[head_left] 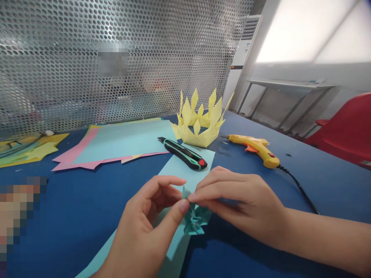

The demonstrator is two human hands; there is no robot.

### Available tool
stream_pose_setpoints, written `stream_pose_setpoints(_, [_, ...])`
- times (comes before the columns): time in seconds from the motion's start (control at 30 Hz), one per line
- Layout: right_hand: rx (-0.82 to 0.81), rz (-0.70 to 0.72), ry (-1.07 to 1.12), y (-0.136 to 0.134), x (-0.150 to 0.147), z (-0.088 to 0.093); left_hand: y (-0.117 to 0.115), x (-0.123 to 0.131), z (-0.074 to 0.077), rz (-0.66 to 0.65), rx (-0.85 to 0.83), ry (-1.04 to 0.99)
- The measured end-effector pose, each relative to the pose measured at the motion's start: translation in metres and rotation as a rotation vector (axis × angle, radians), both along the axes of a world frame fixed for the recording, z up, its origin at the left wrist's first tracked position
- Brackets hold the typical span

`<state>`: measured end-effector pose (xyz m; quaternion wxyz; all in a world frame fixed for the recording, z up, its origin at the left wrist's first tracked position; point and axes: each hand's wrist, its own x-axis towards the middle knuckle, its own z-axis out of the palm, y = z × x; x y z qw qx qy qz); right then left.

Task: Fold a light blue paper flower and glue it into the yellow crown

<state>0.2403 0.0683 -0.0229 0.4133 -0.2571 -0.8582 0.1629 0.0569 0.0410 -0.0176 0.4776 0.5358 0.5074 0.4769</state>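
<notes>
A small folded teal paper piece (194, 222), with several pointed petal-like folds, is held between my two hands above the table. My left hand (147, 220) pinches it with the thumb in front, its index finger raised a little above the top fold. From the right, my right hand (240, 200) grips the same piece with thumb and fingertips, which cover part of it. Beneath the hands lies a long light-blue paper strip (176, 166). A black and green utility knife (184, 153) rests across that strip, its blade end pointing left.
Behind the knife stands a yellow folded-paper crown (198, 135). A yellow glue gun (255, 146) lies to the right, its cord trailing forward. Stacked coloured sheets (124, 139) and yellow paper (43, 148) are at left. A perforated metal screen (116, 96) borders the blue table (72, 208).
</notes>
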Motion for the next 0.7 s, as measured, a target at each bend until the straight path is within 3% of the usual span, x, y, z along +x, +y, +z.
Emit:
stream_pose_setpoints(0.37, [-0.140, -0.007, 0.035, 0.000, 0.001, 0.000, 0.015, -0.010, -0.017, -0.098, 0.054, -0.098])
stream_pose_setpoints(0.6, [-0.194, -0.019, 0.031, -0.002, -0.003, 0.002, 0.007, -0.005, -0.007, -0.027, -0.035, -0.017])
stream_pose_setpoints(0.7, [-0.268, -0.044, 0.054, -0.001, -0.004, 0.001, 0.009, -0.008, -0.010, -0.077, -0.031, 0.010])
